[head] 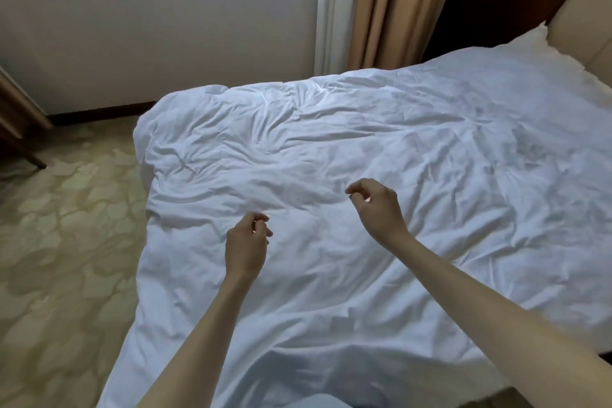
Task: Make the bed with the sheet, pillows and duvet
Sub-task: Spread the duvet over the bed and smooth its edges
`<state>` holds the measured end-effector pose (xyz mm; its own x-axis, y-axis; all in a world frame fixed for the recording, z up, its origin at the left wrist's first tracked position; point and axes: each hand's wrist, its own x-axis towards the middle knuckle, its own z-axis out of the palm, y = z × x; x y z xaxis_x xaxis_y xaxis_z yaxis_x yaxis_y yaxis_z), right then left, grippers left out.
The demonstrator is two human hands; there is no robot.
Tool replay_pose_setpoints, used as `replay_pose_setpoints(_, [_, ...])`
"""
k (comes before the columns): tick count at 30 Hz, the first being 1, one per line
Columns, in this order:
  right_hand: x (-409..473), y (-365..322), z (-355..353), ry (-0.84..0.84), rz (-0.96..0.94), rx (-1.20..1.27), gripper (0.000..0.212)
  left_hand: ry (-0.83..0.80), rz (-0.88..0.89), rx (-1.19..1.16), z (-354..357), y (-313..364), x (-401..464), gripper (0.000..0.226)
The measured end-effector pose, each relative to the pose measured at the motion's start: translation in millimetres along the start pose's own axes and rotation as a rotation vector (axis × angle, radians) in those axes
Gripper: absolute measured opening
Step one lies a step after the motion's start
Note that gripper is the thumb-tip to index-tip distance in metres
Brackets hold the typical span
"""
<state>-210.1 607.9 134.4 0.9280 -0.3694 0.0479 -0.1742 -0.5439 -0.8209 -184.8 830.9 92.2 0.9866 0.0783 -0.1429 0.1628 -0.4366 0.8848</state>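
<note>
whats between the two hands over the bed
Only wrinkled white duvet: in the head view nothing else lies between the left hand and the right hand.

Both forearms were bare from the near edge of the view to the wrists; no sleeve, watch, ring or bracelet showed. The left hand [246, 242] and the right hand [377, 209] wore no gloves. Fingernails were short and unpainted where visible.
</note>
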Motion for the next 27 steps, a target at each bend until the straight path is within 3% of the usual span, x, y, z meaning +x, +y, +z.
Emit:
replay_pose_setpoints(6, [-23, 40, 39, -0.115, 0.009, -0.082, 0.019, 0.046, -0.047, 0.082, 36, -66, -21, 0.029])
replay_pose_setpoints(11, [-30, 98, 82, -0.151, -0.009, -0.182, 0.019, -0.059, 0.012, 0.43, 78, -113, 15, 0.044])
replay_pose_setpoints(15, [-18, 151, 124, -0.202, -0.087, -0.342, 0.039, -0.162, 0.176, 0.689, 141, -142, 63, 0.053])
replay_pose_setpoints(19, [5, 195, 170, -0.236, -0.158, -0.437, 0.045, -0.328, 0.351, 0.94, 173, -211, 98, 0.059])
replay_pose_setpoints(23, [5, 220, 186, -0.264, -0.142, -0.47, 0.052, -0.123, 0.12, 1.024, 106, -306, 102, 0.064])
replay_pose_setpoints(25, [-2, 224, 188, -0.271, -0.139, -0.478, 0.049, 0.016, -0.171, 1.026, 43, -342, 88, 0.064])
replay_pose_setpoints(27, [-11, 224, 187, -0.273, -0.088, -0.476, 0.053, 0.03, -0.531, 1.004, -13, -363, 71, 0.064])
